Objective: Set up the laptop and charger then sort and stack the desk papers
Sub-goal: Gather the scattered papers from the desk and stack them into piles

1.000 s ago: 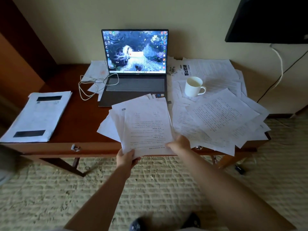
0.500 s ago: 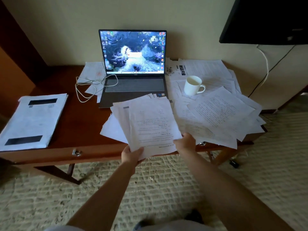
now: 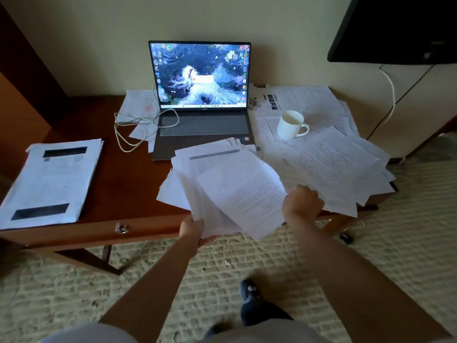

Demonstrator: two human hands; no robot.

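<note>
An open laptop [image 3: 201,100] with a lit screen stands at the back of the wooden desk [image 3: 118,184]. A white charger cable [image 3: 134,127] lies coiled at its left. My left hand [image 3: 194,230] grips the near edge of a bundle of printed sheets [image 3: 235,191] at the desk's front. My right hand [image 3: 301,203] holds the bundle's right side, fingers curled on the top sheet. The bundle overlaps the laptop's front edge. A neat paper stack [image 3: 53,181] lies at the desk's left end. Loose papers [image 3: 338,162] cover the right half.
A white mug [image 3: 290,125] stands on the loose papers right of the laptop. A dark screen [image 3: 395,28] hangs on the wall at upper right, with cables running down. A drawer pull [image 3: 121,228] sits on the desk front. My foot [image 3: 249,290] is on the carpet.
The bundle has tilted and fanned, its top sheet sliding to the right. My right hand has moved right along the edge. The camera has moved closer.
</note>
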